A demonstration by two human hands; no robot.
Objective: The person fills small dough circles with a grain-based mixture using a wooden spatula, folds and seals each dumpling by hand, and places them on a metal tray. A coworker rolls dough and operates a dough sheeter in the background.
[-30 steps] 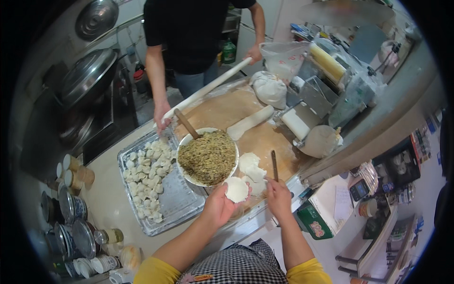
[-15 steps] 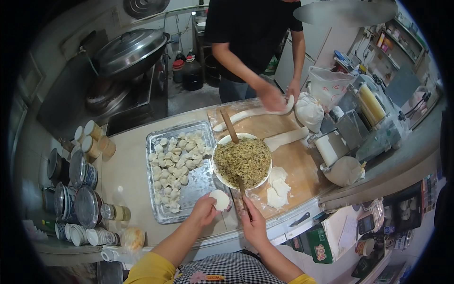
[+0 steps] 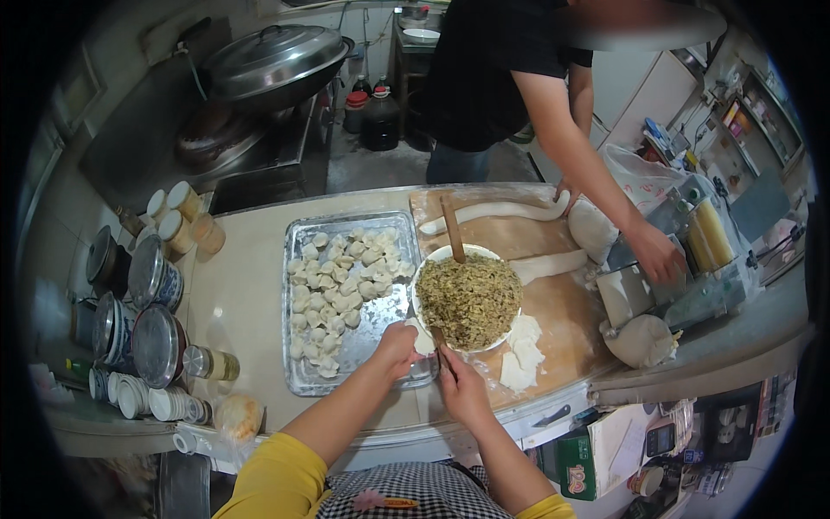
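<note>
My left hand [image 3: 397, 348] is closed on a round white dough wrapper [image 3: 423, 339], at the near left edge of a white bowl [image 3: 418, 292]. Heaped in that bowl is a chopped yellow-green filling [image 3: 469, 298]. With my right hand [image 3: 463, 386] I grip a wooden spatula [image 3: 439, 340]; its tip is by the wrapper and the bowl's rim, and whether it carries filling is too small to tell. A second wooden stick [image 3: 451, 227] stands in the far side of the filling. Left of the bowl, a metal tray [image 3: 387, 318] holds rows of folded dumplings [image 3: 333, 290].
Flat dough wrappers [image 3: 520, 353] lie right of the bowl. Long dough rolls [image 3: 501, 210] rest on a floured wooden board [image 3: 566, 303]. Across the counter, a person in black [image 3: 501, 86] reaches toward a dough machine [image 3: 627, 290]. Jars and lidded pots [image 3: 156, 346] line the left side.
My left hand has brought the wrapper up to the bowl, and the spatula has drawn out of the filling toward it. The other person's arm has swung from the dough roll to the machine.
</note>
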